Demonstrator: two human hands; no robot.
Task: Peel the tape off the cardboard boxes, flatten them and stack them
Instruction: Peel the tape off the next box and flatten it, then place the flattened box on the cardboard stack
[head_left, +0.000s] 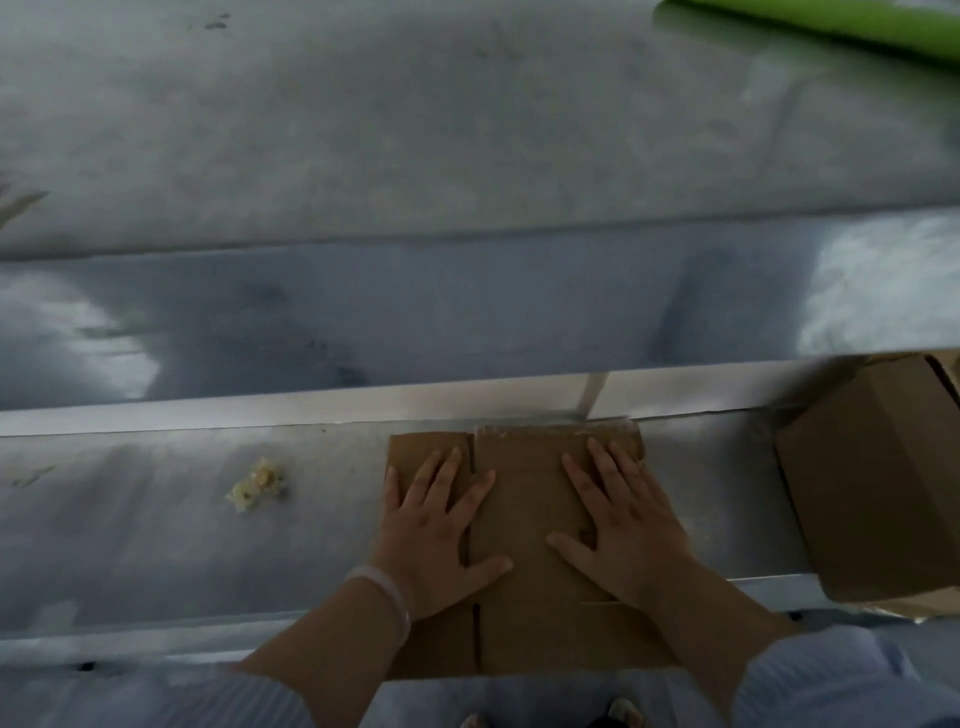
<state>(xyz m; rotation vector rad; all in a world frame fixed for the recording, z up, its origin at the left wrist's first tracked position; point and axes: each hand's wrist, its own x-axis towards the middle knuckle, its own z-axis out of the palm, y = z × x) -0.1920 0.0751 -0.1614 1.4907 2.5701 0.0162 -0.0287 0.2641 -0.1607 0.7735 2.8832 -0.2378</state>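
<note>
Brown flattened box (524, 525) — grey table (156, 519), green roll (831, 21).

Both hands (530, 525) flat on flattened box (524, 613)

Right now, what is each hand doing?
Left hand: open, pressing flat on the flattened cardboard box.
Right hand: open, pressing flat on it too.

A pale translucent bangle (382, 597) rings the wrist below the left hand (436, 525), lower centre; 2 light-blue, finely striped sleeves (260, 701) end near the elbows along the bottom edge.
</note>
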